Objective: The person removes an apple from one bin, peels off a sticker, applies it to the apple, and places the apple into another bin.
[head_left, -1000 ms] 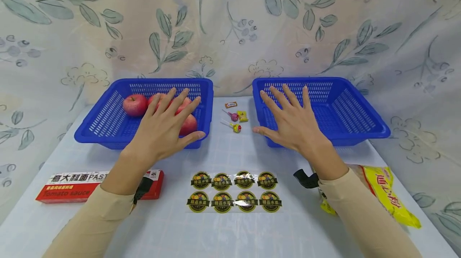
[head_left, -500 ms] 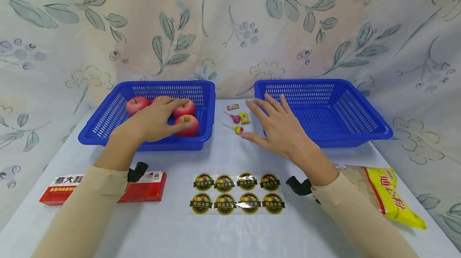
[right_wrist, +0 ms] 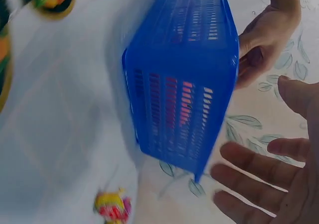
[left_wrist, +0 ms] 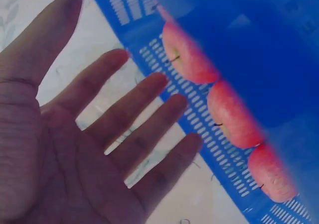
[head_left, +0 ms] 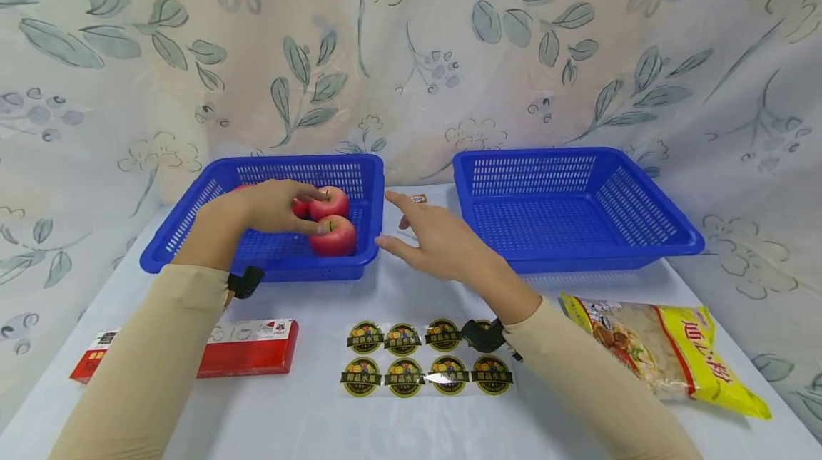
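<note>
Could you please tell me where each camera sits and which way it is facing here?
Head: worn on the head, facing forward and down at the table; both forearms, left hand and right hand show.
Left wrist: faces the open palm and the left basket of apples.
Right wrist: faces the same basket's wall; right fingers show.
All views share that basket.

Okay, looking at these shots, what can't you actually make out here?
- Head view: the left hand covers some apples in the left basket, so their count is unsure.
- Head view: the right hand hides most of the sweets; one wrapper shows, its print too small.
- Head view: a sleeve covers the red box label.
- Right wrist view: blurred.
</note>
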### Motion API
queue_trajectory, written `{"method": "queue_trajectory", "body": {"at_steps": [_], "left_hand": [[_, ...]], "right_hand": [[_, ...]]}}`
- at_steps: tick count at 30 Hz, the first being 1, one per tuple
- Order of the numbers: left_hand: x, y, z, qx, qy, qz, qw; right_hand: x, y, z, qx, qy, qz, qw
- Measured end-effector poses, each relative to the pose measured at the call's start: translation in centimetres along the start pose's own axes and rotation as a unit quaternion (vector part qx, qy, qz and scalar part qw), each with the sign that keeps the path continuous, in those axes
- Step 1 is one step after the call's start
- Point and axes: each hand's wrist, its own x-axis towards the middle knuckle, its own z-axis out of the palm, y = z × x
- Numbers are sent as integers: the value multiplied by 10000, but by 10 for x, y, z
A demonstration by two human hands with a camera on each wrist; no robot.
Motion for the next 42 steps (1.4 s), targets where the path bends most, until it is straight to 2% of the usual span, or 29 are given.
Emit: {"method": "queue_trajectory", "body": {"at_steps": [6, 13, 18, 22, 25, 27, 29, 31, 37, 39, 42], "left_hand": [[10, -9, -2, -259, -331, 154, 9990], [20, -18, 1, -1053, -586, 506, 9914], [20, -15, -7, -1190, -660, 394, 9899], [25, -16, -14, -1270, -456, 435, 9899], [34, -19, -14, -1465, -236, 631, 9869], [38, -21, -11, -1579, -281, 677, 9847], [43, -22, -8, -1556, -542, 629, 9843], [47, -21, -7, -1386, -855, 539, 9852], [55, -12, -7, -513, -1575, 370, 9855], [57, -8, -6, -503, -1882, 212, 9806], [60, -2, -5, -729, -2278, -35, 9710]], "right_hand": [[18, 1, 17, 951, -312, 115, 9949], [31, 6, 29, 1531, -497, 493, 9857], [39, 6, 35, 1838, -553, 599, 9796], [40, 9, 40, 2127, -546, 805, 9723], [39, 11, 42, 2502, -563, 1007, 9613], [38, 13, 43, 2789, -552, 1075, 9527], [37, 14, 44, 2986, -520, 1083, 9468], [37, 16, 44, 3055, -457, 1035, 9454], [38, 17, 43, 3169, -403, 1022, 9421], [39, 18, 44, 3198, -438, 1039, 9408], [40, 18, 45, 3181, -482, 1030, 9412]]}}
